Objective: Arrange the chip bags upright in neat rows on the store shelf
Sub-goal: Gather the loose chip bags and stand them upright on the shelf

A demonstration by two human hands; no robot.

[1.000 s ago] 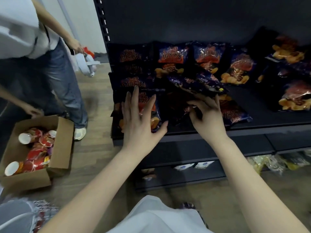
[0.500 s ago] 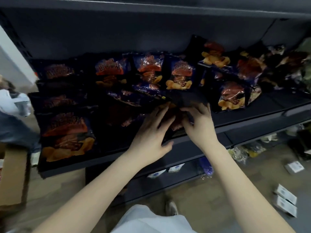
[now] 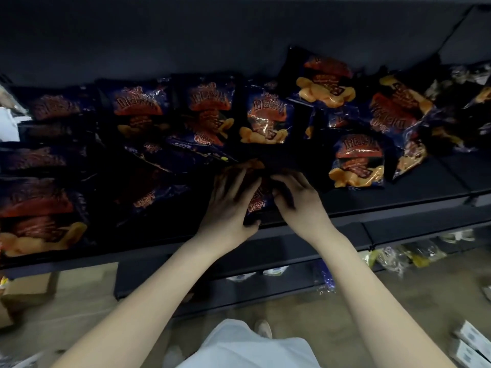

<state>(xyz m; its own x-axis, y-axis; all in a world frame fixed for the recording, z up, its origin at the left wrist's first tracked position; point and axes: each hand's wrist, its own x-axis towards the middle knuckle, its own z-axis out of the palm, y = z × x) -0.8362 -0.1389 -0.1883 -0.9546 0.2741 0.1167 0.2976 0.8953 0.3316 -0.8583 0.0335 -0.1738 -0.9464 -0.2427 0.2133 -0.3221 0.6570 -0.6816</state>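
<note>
On chip bag [image 3: 259, 198]: left hand [image 3: 229, 207] spread flat; right hand [image 3: 301, 204] gripping edge.

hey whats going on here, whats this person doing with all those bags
A person is stocking dark blue chip bags on a black store shelf. Both hands are on one chip bag at the shelf's front edge: the left hand lies across it with fingers spread, and the right hand grips its right side. Along the back, a row of bags stands upright. The bags on the right lean and overlap, not yet tidied.
</note>
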